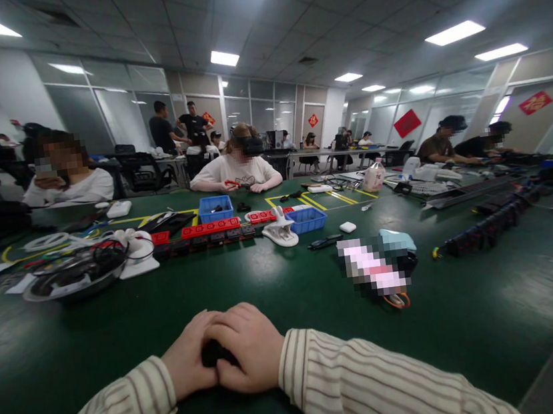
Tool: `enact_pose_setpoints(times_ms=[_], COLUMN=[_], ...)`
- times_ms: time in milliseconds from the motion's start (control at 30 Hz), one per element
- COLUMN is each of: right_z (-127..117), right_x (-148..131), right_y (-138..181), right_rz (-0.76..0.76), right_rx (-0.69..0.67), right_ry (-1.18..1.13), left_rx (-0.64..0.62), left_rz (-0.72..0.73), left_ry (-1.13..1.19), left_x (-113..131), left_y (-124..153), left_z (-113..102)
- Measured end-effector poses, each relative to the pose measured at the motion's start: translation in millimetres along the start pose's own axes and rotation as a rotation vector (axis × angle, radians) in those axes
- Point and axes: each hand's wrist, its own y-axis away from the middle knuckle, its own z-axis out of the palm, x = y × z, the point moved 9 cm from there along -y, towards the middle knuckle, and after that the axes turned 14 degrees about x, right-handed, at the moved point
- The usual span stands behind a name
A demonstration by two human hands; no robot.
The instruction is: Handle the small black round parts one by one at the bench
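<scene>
One black object: near, left of the middle, between the palms, mostly hidden.
Left hand: curled round the object's left side, gripping it.
Right hand: closed over it from the right, fingers overlapping the left hand's.
Green table: lies under and beyond both hands.
Metal bowl: farther off, left.
White clip: far, beside a blue bin.
Light blue case: right.

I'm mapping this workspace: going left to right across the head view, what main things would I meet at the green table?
Metal bowl, left hand, right hand, right blue bin, small white case, light-blue case, long black strip.
</scene>
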Motion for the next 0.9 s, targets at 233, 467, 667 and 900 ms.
enact_pose_setpoints(times_ms=[233,467,667,900], right_z=[-3,2,-1,-36], right_x=[18,21,22,88], right_y=[1,1,2,14], right_rz=[0.162,0.173,0.196,0.584], right_rx=[0.022,-0.052,-0.092,0.362], right_ry=[0.136,0.275,0.158,-0.194], left_rx=[0.007,-0.023,0.023,0.117], left_rz=[0.038,-0.025,0.016,-0.043], left_ry=[-0.149,-0.115,-0.122,-0.217], left_x=[2,3,9,-7], left_y=[0,-4,-5,-6], left_z=[1,-2,-7,-16])
